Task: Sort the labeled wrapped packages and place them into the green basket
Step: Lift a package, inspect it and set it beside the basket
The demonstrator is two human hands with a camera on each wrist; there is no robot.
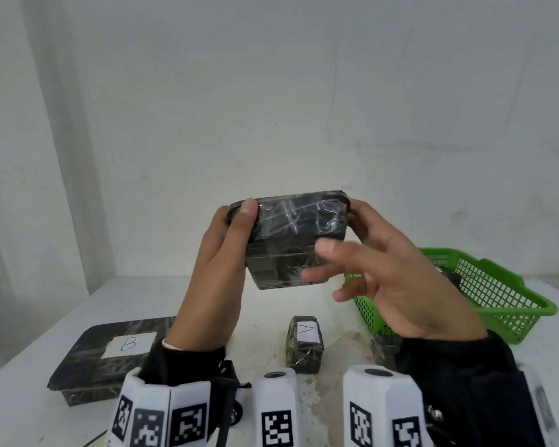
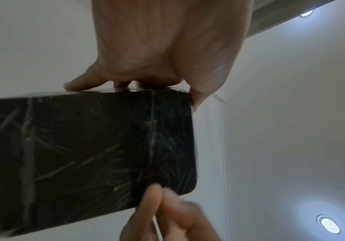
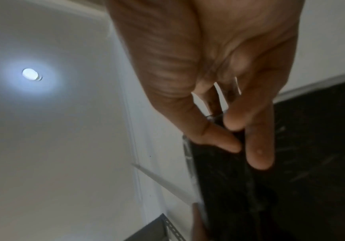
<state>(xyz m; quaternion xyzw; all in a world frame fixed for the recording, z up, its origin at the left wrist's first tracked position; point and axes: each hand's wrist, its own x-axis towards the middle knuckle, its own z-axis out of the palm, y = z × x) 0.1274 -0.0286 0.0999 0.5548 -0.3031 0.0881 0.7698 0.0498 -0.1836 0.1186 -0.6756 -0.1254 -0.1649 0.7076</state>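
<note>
I hold a black film-wrapped package in the air above the table with both hands; no label shows on it. My left hand grips its left end, thumb on the front face. My right hand pinches the right end, thumb in front and index finger behind the rim, with some blur. The left wrist view shows the package's dark face under my left hand. In the right wrist view, my right hand lies on the package's edge. The green basket stands at the right with something dark inside.
On the white table lie a flat wrapped package labeled B at the left and a small block labeled A in the middle. Another wrapped package peeks out beside my right sleeve. A white wall stands behind.
</note>
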